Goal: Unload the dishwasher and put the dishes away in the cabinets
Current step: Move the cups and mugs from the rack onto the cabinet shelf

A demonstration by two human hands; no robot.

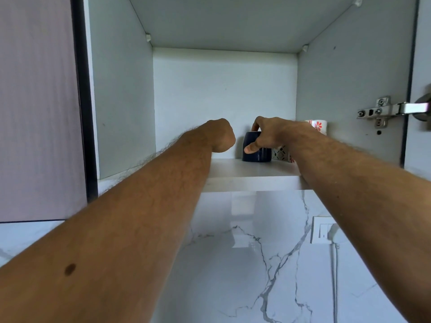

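An open wall cabinet [224,89] fills the upper view, its pale back and side walls bare, a metal hinge [382,110] screwed to the right wall. Below it runs a marble-patterned wall [233,264] with grey veins, carrying a white socket [323,229] with a plug and cord hanging down. To the left stands a closed mauve cabinet door [37,101]. Both bare forearms reach up and forward onto the cabinet's shelf [251,176]. The left hand [221,135] hangs over the shelf left of the mug with its fingers curled into a loose fist, and nothing shows in its grasp, though the palm side is hidden. The right hand [268,134] grips a dark blue mug [256,150], thumb pressed on the near side and fingers hooked over the rim; the mug stands upright on the shelf, towards the back. Just right of it, partly hidden by the right forearm, sit a white cup with red flowers [318,124] and a patterned cup [281,152].
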